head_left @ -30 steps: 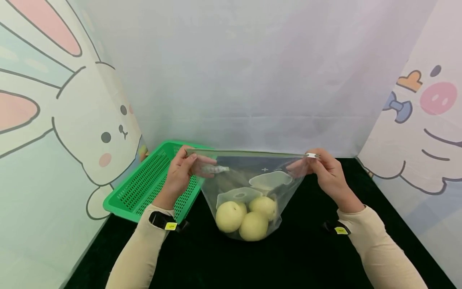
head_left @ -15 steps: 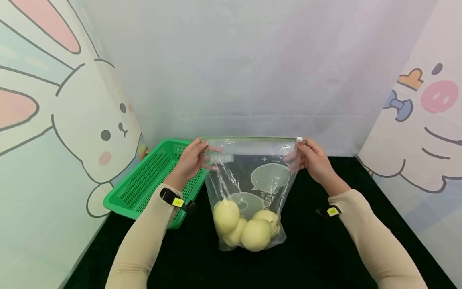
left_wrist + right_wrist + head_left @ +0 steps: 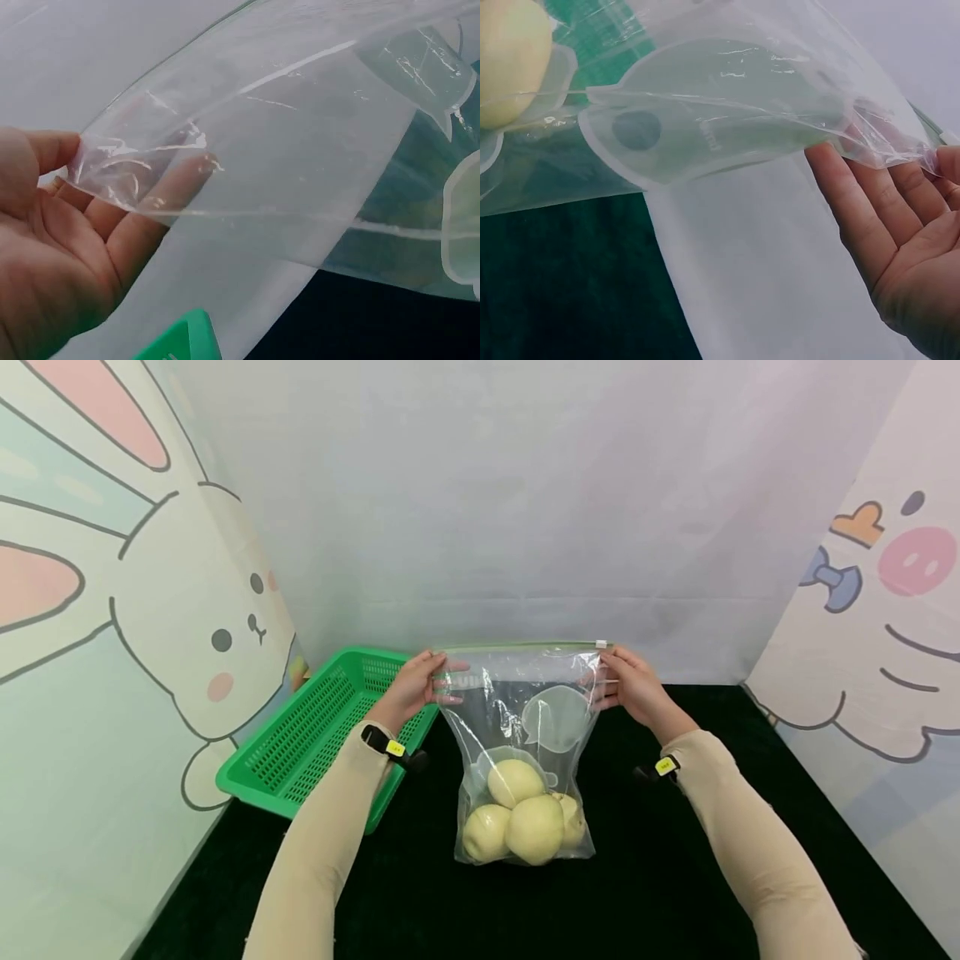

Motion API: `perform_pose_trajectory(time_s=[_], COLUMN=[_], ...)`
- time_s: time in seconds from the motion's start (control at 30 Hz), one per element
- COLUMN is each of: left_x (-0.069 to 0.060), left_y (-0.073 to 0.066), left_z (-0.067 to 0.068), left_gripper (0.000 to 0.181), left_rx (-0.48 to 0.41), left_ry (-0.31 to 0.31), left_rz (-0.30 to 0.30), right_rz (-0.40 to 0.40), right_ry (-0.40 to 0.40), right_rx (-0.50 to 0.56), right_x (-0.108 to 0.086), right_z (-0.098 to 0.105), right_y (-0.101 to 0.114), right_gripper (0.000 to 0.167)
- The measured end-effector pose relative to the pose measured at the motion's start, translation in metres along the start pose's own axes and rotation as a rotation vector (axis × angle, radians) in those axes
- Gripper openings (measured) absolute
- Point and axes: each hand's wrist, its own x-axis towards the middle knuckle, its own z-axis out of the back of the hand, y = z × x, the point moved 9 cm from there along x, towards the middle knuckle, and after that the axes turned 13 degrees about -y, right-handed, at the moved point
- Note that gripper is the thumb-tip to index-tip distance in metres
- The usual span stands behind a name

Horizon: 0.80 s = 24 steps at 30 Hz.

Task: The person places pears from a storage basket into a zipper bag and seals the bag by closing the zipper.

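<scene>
A clear zip bag (image 3: 517,718) with a green zip strip and a white slider (image 3: 601,644) hangs upright between my hands. Several round, pale yellow pears (image 3: 535,829) lie heaped in its bottom. My left hand (image 3: 415,687) pinches the bag's top left corner between thumb and forefinger; the other fingers extend behind the film. At the top right corner, just below the slider, my right hand (image 3: 633,689) pinches the film likewise. In the left wrist view the left hand (image 3: 82,232) shows the pinched corner. One pear (image 3: 511,60) shows through the plastic in the right wrist view.
A green perforated basket (image 3: 247,781) stands left of the bag, partly behind my left hand and forearm. Dark green cloth (image 3: 630,860) covers the table. Pale cartoon-printed panels stand at both sides, with a plain pale backdrop (image 3: 517,510) behind.
Both hands have come closer together, and the bag's top has risen. Its mouth looks narrower. The pears have shifted, one now sitting on top of the others.
</scene>
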Motion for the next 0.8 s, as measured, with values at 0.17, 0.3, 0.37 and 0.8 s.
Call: perform_pose_trajectory(time_s=[0.17,0.3,0.37,0.8], left_x=[0.013,0.022,0.026,0.034], left_y=[0.011,0.021,0.026,0.043], left_z=[0.006,0.01,0.013,0.019], left_gripper=[0.065,0.047,0.027,0.016], left_rx=[0.027,0.04,0.036,-0.018], left_ry=[-0.06,-0.098,-0.114,-0.157], left_rz=[0.032,0.058,0.075,0.139], right_rz=[-0.074,-0.136,-0.167,-0.288], right_ry=[-0.012,-0.026,-0.037,-0.094], right_rx=[0.047,0.068,0.056,0.131], right_x=[0.016,0.028,0.032,0.044], right_z=[0.002,0.006,0.008,0.014], right_y=[-0.015,-0.032,-0.041,-0.075], right_gripper=[0.025,0.025,0.025,0.023])
